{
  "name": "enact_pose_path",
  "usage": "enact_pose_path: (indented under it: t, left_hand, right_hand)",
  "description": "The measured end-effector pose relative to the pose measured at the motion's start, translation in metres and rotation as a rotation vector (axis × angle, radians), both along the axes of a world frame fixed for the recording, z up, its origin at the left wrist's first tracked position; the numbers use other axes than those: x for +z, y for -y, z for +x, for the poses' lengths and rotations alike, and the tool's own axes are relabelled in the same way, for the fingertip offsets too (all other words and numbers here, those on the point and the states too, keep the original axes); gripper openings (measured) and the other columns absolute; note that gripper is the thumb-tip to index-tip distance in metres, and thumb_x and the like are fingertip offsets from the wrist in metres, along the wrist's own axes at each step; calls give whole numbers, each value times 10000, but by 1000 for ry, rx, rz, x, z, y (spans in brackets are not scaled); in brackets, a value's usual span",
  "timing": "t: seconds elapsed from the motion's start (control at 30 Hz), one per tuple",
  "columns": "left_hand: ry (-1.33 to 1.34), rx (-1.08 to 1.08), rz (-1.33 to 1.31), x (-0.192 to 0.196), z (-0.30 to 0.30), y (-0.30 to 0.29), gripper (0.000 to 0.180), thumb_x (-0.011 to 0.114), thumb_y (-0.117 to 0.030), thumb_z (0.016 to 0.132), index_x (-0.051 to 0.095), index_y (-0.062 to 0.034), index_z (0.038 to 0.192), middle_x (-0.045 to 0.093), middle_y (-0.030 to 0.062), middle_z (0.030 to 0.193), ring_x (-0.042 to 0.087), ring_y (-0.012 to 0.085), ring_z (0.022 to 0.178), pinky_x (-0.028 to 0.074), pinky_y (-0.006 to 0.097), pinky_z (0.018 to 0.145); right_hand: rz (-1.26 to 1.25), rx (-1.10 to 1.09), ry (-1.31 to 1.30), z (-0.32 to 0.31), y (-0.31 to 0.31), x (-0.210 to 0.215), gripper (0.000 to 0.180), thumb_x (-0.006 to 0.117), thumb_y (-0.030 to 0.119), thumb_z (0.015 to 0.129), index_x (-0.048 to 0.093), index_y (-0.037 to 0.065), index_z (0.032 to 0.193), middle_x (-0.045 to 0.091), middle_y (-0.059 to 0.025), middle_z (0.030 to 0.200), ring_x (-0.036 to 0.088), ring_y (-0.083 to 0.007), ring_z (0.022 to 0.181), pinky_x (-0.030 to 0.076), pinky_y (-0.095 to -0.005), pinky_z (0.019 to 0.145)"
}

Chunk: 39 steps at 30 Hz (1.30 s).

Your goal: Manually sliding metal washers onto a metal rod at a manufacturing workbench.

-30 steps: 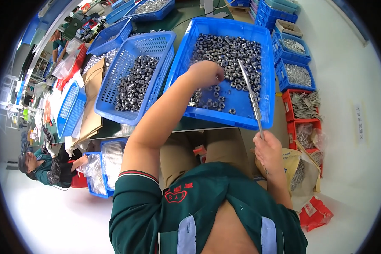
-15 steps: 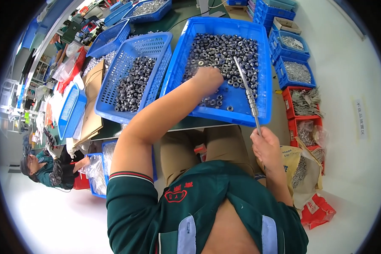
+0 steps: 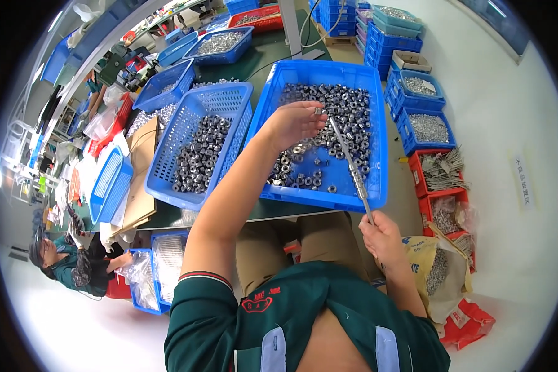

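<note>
My right hand (image 3: 383,240) is closed round the lower end of a thin metal rod (image 3: 342,139), which slants up and left over the blue bin (image 3: 379,180). Several metal rings (image 3: 357,178) sit threaded on the rod's lower half. Close to the rod's upper tip, my left hand (image 3: 291,127) pinches one small metal ring (image 3: 318,111) between thumb and fingers. Loose dark metal rings (image 3: 347,102) are heaped in the bin, thickest at its far side, with some scattered near its front.
Left of the bin, a blue slotted basket (image 3: 161,158) holds more rings. Cardboard sheets (image 3: 141,173) lean beside it. Blue crates (image 3: 409,133) and red bins (image 3: 420,173) of metal parts line the right side. A co-worker (image 3: 74,260) sits at the far left.
My left hand has risen from the heap in the bin with a ring in its fingers, up to the rod's tip. The view has tilted, so the scene sits lower.
</note>
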<state>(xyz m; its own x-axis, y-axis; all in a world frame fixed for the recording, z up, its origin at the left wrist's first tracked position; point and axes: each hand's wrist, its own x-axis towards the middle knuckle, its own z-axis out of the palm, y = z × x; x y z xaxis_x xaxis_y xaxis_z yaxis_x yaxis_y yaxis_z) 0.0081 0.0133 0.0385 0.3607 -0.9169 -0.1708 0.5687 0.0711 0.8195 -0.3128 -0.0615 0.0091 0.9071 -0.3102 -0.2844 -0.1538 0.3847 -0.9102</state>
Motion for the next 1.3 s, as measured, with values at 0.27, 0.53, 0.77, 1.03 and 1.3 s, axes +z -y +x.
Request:
enact_pose_path:
  t: [0.27, 0.53, 0.77, 1.03, 1.3]
  left_hand:
    - [52, 1, 66, 2, -11, 6, 209, 583, -185, 876, 491, -46, 1003, 611, 149, 1025, 595, 241, 929, 478, 339, 801]
    - [45, -52, -5, 2, -11, 4, 94, 575, -111, 869, 563, -63, 948, 649, 169, 992, 652, 220, 882, 523, 316, 786]
    - [196, -376, 43, 1, -30, 7, 205, 663, -185, 819, 607, -52, 965, 659, 96, 967, 635, 195, 888, 491, 322, 771]
    - [562, -165, 232, 4, -15, 4, 253, 632, -225, 821, 647, -57, 1009, 662, 40, 922, 611, 108, 829, 473, 257, 680]
    - [1798, -419, 674, -36, -41, 12, 197, 702, -266, 698, 661, -122, 827, 652, 98, 813, 621, 304, 819, 489, 407, 700]
  right_hand:
    - [-49, 23, -10, 3, 3, 2, 82, 539, 129, 896, 491, 79, 853, 397, 76, 588, 331, 2, 437, 239, -160, 386]
    - [-66, 25, -33, 4, -1, 4, 90, 542, 137, 894, 492, 79, 846, 395, 77, 583, 340, 2, 447, 249, -159, 394]
    - [-146, -11, -43, 5, 1, 3, 110, 547, 140, 889, 511, 66, 816, 413, 73, 595, 339, 5, 460, 251, -160, 411]
    - [-95, -52, -63, 7, -3, 8, 105, 536, 137, 896, 508, 54, 838, 407, 69, 591, 336, 1, 439, 249, -161, 394]
    - [-51, -51, -35, 4, -4, 8, 102, 534, 136, 899, 500, 47, 862, 401, 68, 590, 336, 1, 429, 247, -160, 387]
